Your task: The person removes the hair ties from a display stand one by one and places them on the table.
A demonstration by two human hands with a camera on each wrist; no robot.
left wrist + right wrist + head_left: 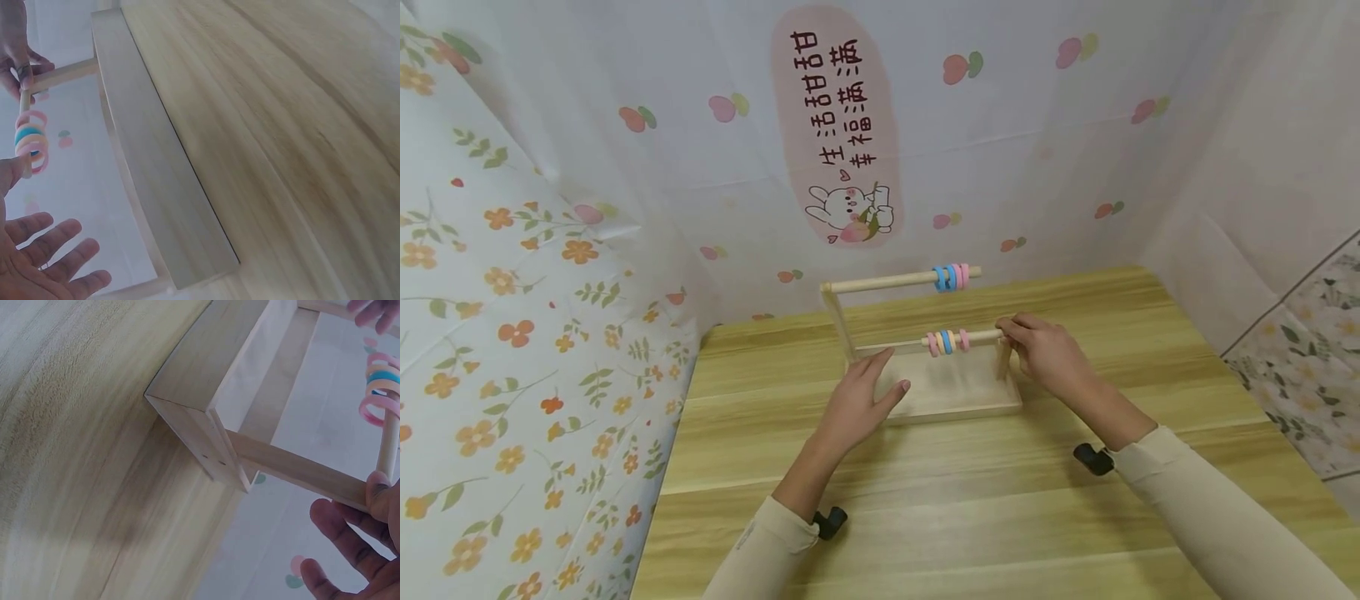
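A pale wooden rack (955, 402) stands on the table, with a taller post at the left and a shorter one at the right. Its short post (294, 472) meets a lower rod (985, 336), and my right hand (1051, 352) pinches that corner between thumb and fingers. Pink, yellow and blue rings (946, 342) hang on the lower rod towards its free left end. My left hand (856, 400) is held over the rack's left side, fingers straight and spread, with nothing in it. In the left wrist view its thumb overlaps the rod's free end.
An upper rod (880, 282) runs from the tall post (838, 321), with blue and pink rings (951, 277) near its free right end. Behind the wood-grain table (760, 467) hangs a printed white cloth (1037, 150). A flowered cloth (527, 333) hangs at the left.
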